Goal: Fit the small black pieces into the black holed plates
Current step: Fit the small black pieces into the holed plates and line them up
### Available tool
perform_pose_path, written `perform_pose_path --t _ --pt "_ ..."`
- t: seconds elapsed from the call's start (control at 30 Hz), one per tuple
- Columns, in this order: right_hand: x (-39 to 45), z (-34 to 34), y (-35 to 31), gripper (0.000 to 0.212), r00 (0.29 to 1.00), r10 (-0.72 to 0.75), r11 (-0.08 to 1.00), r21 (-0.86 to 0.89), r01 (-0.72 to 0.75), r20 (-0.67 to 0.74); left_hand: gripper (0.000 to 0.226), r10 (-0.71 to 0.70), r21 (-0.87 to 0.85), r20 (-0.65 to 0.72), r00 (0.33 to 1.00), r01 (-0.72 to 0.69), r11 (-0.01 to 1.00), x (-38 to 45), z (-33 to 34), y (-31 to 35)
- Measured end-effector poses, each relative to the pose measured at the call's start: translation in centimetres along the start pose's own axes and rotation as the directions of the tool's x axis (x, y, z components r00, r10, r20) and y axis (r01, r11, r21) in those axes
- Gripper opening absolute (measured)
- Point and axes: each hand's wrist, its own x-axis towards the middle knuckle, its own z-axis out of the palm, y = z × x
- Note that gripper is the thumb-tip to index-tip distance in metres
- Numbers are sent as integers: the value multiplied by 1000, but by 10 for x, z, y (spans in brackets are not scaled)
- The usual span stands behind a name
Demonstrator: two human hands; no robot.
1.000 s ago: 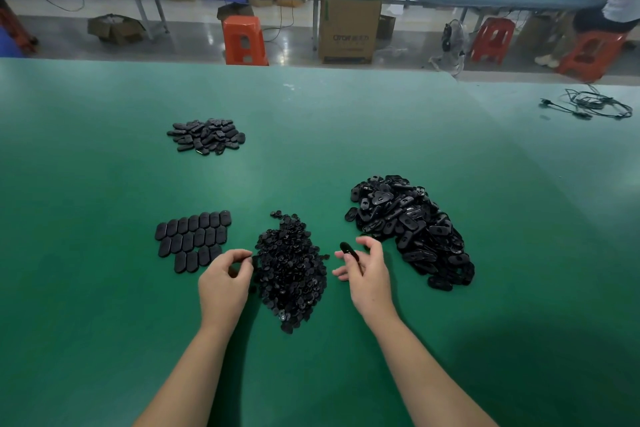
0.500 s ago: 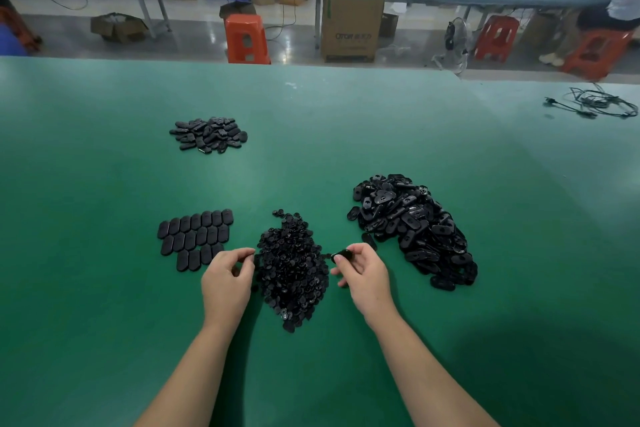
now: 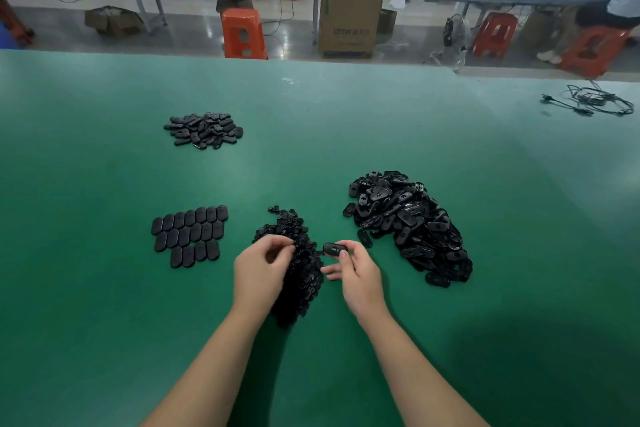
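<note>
A heap of small black pieces [image 3: 300, 274] lies on the green table in front of me. My left hand [image 3: 261, 267] is over its left side, fingers curled and pinching into the pieces; what it holds is hidden. My right hand [image 3: 353, 270] pinches one black oval holed plate [image 3: 334, 249] between thumb and fingers, just right of the heap. A large pile of holed plates [image 3: 408, 222] lies to the right. Neat rows of oval plates [image 3: 188, 234] lie flat to the left.
A smaller heap of black oval parts [image 3: 204, 130] sits farther back on the left. A black cable [image 3: 595, 102] lies at the far right of the table [image 3: 104, 322]. Beyond the table edge are orange stools, cardboard boxes and a seated person.
My left hand has moved right from the heap's left edge onto the small pieces. My right hand has turned the plate level and brought it toward the heap.
</note>
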Motion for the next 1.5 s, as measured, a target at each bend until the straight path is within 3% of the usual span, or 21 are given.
perform_pose_path --t 0.1,0.23,0.77,1.0,1.1,1.27,1.5 --pt "0 0 2 23 1000 -2 1000 0 2 -20 15 17 0 126 992 -17 1000 -7 28 25" --pt "1 -3 4 22 999 -10 997 -79 6 -50 11 -42 50 195 980 33 998 -9 49 35" --pt "-3 -5 1 33 999 -30 994 -102 27 -21 19 -42 108 210 977 20 994 -2 52 38" --pt "-2 -5 1 34 1000 2 1000 7 -2 -25 16 -43 142 166 985 20 990 0 51 39" --pt "-1 -6 2 40 1000 18 996 89 -17 -14 16 -93 104 228 969 71 992 6 47 35" --pt "-2 -6 2 29 999 -43 998 37 45 -33 5 -95 14 308 947 95 995 9 46 30" --pt "-1 -5 4 21 998 -38 999 -21 37 -41 4 -136 -38 308 942 155 987 4 49 29"
